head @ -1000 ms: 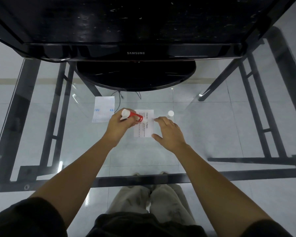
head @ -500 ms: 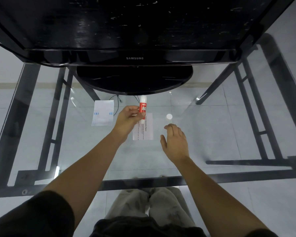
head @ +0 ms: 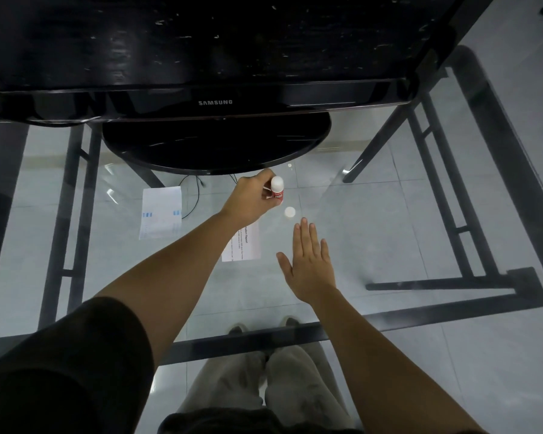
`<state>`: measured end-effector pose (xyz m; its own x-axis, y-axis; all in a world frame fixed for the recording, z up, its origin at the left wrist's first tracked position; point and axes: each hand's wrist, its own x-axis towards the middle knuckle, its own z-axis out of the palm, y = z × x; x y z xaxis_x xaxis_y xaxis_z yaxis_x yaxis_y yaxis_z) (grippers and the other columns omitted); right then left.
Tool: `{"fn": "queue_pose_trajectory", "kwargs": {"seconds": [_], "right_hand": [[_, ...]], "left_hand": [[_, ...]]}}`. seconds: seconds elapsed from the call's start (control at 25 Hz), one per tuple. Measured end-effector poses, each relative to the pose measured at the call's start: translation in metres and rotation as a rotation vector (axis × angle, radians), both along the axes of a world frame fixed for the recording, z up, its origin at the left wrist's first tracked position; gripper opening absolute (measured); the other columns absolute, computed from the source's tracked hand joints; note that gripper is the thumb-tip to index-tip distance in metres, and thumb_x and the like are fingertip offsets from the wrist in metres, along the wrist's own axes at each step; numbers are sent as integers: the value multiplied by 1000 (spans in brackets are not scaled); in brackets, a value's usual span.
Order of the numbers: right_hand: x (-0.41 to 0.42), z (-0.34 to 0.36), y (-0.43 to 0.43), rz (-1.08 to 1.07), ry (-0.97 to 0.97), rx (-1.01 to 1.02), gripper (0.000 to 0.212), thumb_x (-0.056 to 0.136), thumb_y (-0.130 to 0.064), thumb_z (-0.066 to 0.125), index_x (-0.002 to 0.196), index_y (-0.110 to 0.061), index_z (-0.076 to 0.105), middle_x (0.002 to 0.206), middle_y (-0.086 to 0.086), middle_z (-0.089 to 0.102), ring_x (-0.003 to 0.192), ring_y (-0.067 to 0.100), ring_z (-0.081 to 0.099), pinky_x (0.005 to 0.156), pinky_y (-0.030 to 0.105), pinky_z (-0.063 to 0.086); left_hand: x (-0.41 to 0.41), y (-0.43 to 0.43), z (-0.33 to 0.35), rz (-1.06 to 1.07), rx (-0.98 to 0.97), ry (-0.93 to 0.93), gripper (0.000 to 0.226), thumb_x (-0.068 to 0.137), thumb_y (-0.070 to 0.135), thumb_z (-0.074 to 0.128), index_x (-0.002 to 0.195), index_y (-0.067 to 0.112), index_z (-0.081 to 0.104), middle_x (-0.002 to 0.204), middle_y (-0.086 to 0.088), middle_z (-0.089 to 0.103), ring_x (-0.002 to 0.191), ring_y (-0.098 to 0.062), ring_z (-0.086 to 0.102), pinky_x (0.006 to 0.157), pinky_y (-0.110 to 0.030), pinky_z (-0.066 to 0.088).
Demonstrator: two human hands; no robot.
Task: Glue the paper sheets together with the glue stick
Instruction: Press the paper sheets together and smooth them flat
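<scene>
My left hand (head: 251, 198) grips a red and white glue stick (head: 277, 190), held upright just in front of the monitor's base. A small white cap (head: 289, 212) lies on the glass a little right of it. Under my left wrist lies a white printed sheet (head: 248, 245), partly hidden by the arm. A second sheet with blue marks (head: 160, 211) lies further left. My right hand (head: 309, 261) hovers flat with fingers spread, right of the printed sheet and just short of the cap, holding nothing.
A black Samsung monitor (head: 215, 102) with a round base (head: 217, 145) stands at the back of the glass table (head: 373, 233). A thin cable (head: 195, 195) runs beside the left sheet. Black table frame bars and my knees show through the glass.
My left hand carried the glue stick off the printed sheet, away from me and to the right, toward the monitor base. My right hand lifted off the sheet, opened flat and shifted right.
</scene>
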<state>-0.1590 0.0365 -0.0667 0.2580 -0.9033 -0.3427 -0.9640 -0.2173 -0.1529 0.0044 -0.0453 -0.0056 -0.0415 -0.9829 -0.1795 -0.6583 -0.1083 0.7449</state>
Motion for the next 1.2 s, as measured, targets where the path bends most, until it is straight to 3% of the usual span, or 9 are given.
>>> {"fn": "queue_pose_trajectory", "kwargs": {"seconds": [0.2,0.4,0.48,0.6,0.68,0.8,1.0,1.2], "right_hand": [[0,1,0,4,3,6,71,93,-57,10,146,-15,-11,158,6,-15,145,25,-13,111,38,-11],[2,8,0,-6,-17,16,69,94,-53,12,147,-14,-9,158,6,-11,145,25,-10,115,39,-5],[9,16,4,-60,-122,-32,64,96,-47,21,148,-13,4,159,7,4,146,25,3,117,38,3],[35,26,10,-165,-331,-73,57,94,-43,39,141,-13,28,146,8,36,133,24,36,111,36,28],[56,31,16,-224,-400,-51,59,90,-45,50,137,-13,33,137,8,43,123,23,43,103,33,38],[79,34,21,-366,-453,-43,65,84,-41,63,134,-10,35,132,10,43,118,24,43,96,34,45],[91,35,19,-488,-491,-11,62,80,-24,71,131,-10,38,135,12,38,121,27,41,97,36,46],[97,38,18,-568,-579,48,47,79,-14,72,120,-11,49,136,11,37,122,31,48,98,38,47]], "left_hand": [[-3,-3,-3,-48,-8,-4,38,81,18,69,115,8,52,115,-13,64,103,-27,61,93,-37,49],[21,13,-8,18,22,-9,46,85,12,63,128,12,46,130,-11,56,116,-25,54,93,-27,40],[47,28,-9,67,-9,-66,39,90,13,56,128,12,48,129,-13,56,115,-27,54,92,-28,42],[91,50,-10,160,-67,-199,34,92,11,50,126,10,52,130,-13,56,117,-29,52,98,-32,40],[117,67,-12,210,-92,-266,32,91,8,51,124,6,55,129,-16,57,119,-32,50,104,-37,37],[144,93,-21,289,-45,-351,34,91,10,52,124,3,54,131,-22,53,118,-40,46,103,-44,36],[144,111,-35,303,88,-431,36,92,21,52,128,16,54,143,-18,38,121,-41,34,102,-42,33],[138,105,-31,509,162,-325,33,87,21,60,120,21,60,143,-15,32,119,-38,31,94,-37,40]]}}
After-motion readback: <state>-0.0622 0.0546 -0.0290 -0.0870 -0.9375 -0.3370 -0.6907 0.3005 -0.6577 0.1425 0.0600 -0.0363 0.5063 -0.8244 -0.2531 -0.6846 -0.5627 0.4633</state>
